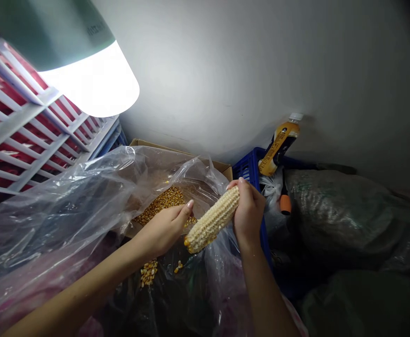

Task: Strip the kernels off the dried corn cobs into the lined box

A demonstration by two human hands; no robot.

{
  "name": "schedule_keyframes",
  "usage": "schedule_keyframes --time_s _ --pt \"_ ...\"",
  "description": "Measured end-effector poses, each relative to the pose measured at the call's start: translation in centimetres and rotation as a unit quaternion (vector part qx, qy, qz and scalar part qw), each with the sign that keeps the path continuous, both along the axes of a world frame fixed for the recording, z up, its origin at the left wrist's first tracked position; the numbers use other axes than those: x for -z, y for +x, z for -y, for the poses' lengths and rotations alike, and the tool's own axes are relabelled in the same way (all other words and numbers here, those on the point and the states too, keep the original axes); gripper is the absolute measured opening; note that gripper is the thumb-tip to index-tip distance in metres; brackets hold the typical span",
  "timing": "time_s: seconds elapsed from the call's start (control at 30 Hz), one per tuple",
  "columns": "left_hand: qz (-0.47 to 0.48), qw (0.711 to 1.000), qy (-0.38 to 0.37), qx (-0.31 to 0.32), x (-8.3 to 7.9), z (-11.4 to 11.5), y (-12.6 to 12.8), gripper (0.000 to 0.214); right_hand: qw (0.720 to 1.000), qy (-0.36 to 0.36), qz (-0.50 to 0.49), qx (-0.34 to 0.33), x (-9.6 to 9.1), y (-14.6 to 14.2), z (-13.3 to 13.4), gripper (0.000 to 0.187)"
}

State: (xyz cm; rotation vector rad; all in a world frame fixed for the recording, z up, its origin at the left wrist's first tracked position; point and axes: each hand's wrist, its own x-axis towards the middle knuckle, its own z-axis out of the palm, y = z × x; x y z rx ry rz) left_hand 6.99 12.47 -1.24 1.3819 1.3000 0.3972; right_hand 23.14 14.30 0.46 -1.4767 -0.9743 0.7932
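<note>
My right hand is wrapped round the upper end of a pale, mostly stripped corn cob that slants down to the left. A few yellow kernels remain at its lower tip. My left hand curls at the cob's lower end, thumb raised beside it, fingers closed toward the tip. Below and behind lies a heap of loose kernels inside a plastic-lined cardboard box. A few spilled kernels rest on the plastic near my left forearm.
Clear plastic sheeting drapes over the box and the left side. A white and red slatted crate and a lit lamp are at the upper left. A blue crate, a yellow bottle and dark sacks stand right.
</note>
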Motion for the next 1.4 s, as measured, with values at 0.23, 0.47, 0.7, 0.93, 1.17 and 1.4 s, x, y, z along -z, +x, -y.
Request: schedule_keyframes --time_s 0.23,0.47,0.7,0.93,1.17,1.4 --pt "0.072 0.993 0.014 0.096 -1.0 0.9 0.4 0.051 0.995 -0.006 -0.068 0.07 0.8 0.6 -0.7 0.031" --pt "0.125 0.99 -0.057 0.018 -0.7 1.3 0.8 0.065 0.993 -0.018 -0.091 0.078 1.1 0.4 -0.9 0.029" --pt "0.21 0.962 -0.173 0.021 -0.3 0.8 0.7 0.057 0.988 -0.028 -0.124 0.087 0.7 0.4 -1.0 0.029" --pt "0.208 0.955 -0.2 -0.067 -1.1 0.3 0.6 0.04 0.982 0.015 -0.169 0.086 0.5 0.5 -1.0 0.029" --pt "0.204 0.953 -0.222 -0.009 -0.5 0.4 1.0 0.052 0.964 -0.005 -0.265 0.032 0.0 0.0 -0.9 0.037" --pt "0.091 0.992 -0.084 0.021 0.3 0.5 0.8 0.04 0.867 -0.134 -0.472 0.086 0.6 0.9 -1.2 0.035"
